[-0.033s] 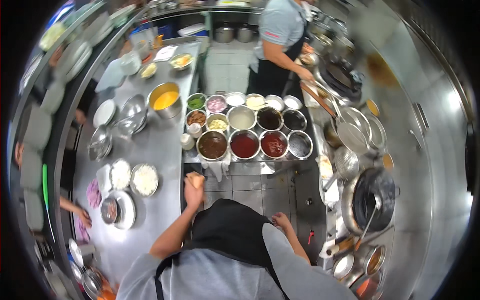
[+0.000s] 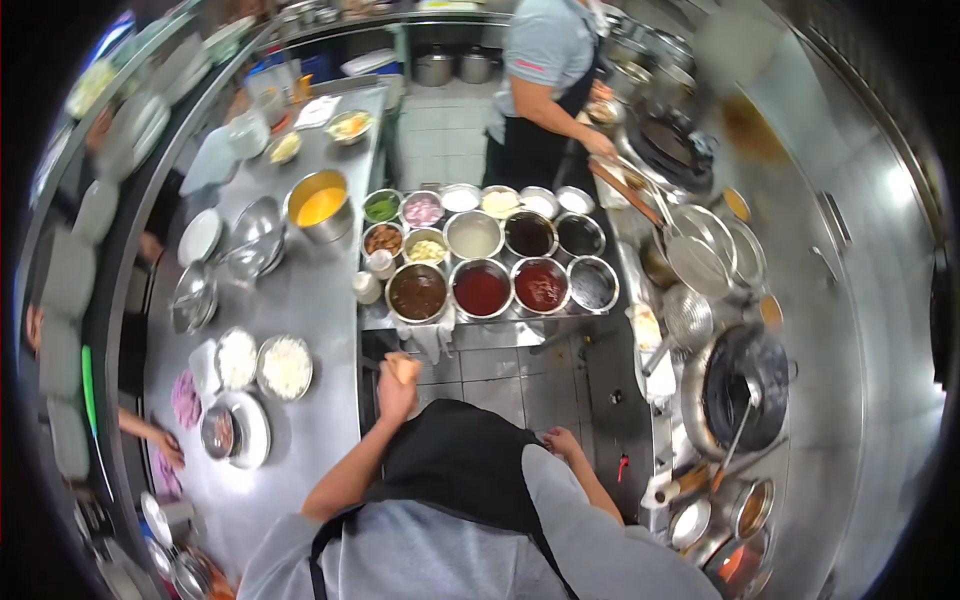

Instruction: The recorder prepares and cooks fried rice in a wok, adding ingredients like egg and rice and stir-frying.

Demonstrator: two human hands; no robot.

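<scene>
My left hand [image 2: 398,388] is closed in front of my body, beside the edge of the left steel table [image 2: 310,450]. A pale orange patch shows at its top; I cannot make out whether this is fingers or a held thing. Lower, on the right of my black apron [image 2: 455,450], my right hand [image 2: 562,441] has its fingers curled, with nothing seen in them. Ahead stand several steel pots of sauce, among them a brown sauce pot [image 2: 418,291], a dark red sauce pot [image 2: 481,287] and a brighter red one [image 2: 541,286]. Neither hand touches them.
Bowls of white shreds [image 2: 285,367] and a pot of yellow liquid [image 2: 318,205] stand on the left table. Rightward are a wok [image 2: 745,390] with a ladle [image 2: 737,435] and strainers [image 2: 688,318]. A co-worker [image 2: 545,90] stands at the far stove; another person's hand [image 2: 167,447] reaches in left.
The whole view has shifted slightly, the pots moving a little left in the picture. My left hand has moved slightly to the right, nearer my apron. My right hand stays curled where it was.
</scene>
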